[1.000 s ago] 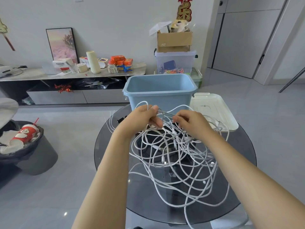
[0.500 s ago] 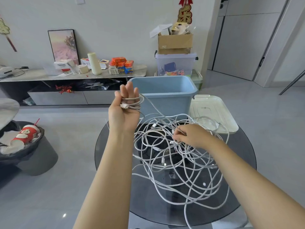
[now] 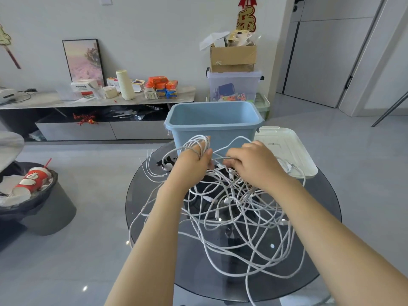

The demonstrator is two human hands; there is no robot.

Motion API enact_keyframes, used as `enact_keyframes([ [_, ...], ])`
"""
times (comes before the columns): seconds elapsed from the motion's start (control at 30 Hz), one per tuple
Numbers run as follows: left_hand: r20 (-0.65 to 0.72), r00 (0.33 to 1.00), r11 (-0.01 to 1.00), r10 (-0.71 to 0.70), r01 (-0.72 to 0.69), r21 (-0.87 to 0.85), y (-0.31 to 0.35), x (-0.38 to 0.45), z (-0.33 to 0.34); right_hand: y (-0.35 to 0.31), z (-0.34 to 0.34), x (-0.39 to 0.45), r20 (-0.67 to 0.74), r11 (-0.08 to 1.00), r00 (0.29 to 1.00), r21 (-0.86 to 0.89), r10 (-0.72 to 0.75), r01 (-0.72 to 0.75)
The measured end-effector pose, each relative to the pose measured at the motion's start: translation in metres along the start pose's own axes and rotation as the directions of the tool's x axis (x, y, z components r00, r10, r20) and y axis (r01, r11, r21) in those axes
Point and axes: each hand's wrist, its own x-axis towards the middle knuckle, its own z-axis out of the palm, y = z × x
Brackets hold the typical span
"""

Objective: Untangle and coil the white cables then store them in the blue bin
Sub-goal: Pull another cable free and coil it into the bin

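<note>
- Cables [image 3: 231, 208] lay in one white tangle across the round glass desk [image 3: 318, 257], with a few loops spilling over its near edge; none had reached the blue bin [image 3: 212, 129], which stood at the far side of the desk.
- My left hand [image 3: 192, 164] held a small coil of cable wound round its fingers, the loops standing up above the knuckles in front of the bin wall.
- My right hand [image 3: 254, 164] was curled over a strand just beside the left, pinching it where it ran across from the coil (the fingertips themselves were hidden under the hand, so I could not tell how tight the pinch was).
- Both hands were close together, raised above the far part of the heap.
- Step in hand, as I judged it: winding one freed cable onto the left hand while the right fed it out of the knot.
- To do it well, I reckoned the right hand should let the strand slide through a light pinch and follow it back into the heap, lifting it over crossings, not tugging, since a pull would tighten the mess below.
- Loops on the left should match in size, so the coil drops into the bin without springing open.
- A white lid [image 3: 284, 149] lay to the right of the bin, with some cable draped at its edge.
</note>
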Motion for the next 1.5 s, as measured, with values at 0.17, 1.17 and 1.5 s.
enact_keyframes([
  [0.17,0.038,0.991,0.984,-0.126,0.13,-0.122,0.006,0.002,-0.006,0.013,0.004,-0.001,-0.107,0.974,0.984,0.192,0.143,-0.12],
  [1.17,-0.152,0.919,0.562,-0.364,0.087,-0.823,-0.004,0.013,-0.008,0.005,0.027,-0.003,0.333,0.89,0.918,0.32,0.217,-0.326],
  [1.5,0.002,0.984,0.784,-0.178,0.143,-0.604,-0.004,0.008,-0.004,-0.006,0.009,0.008,0.332,0.276,0.904,0.873,0.27,-0.403],
])
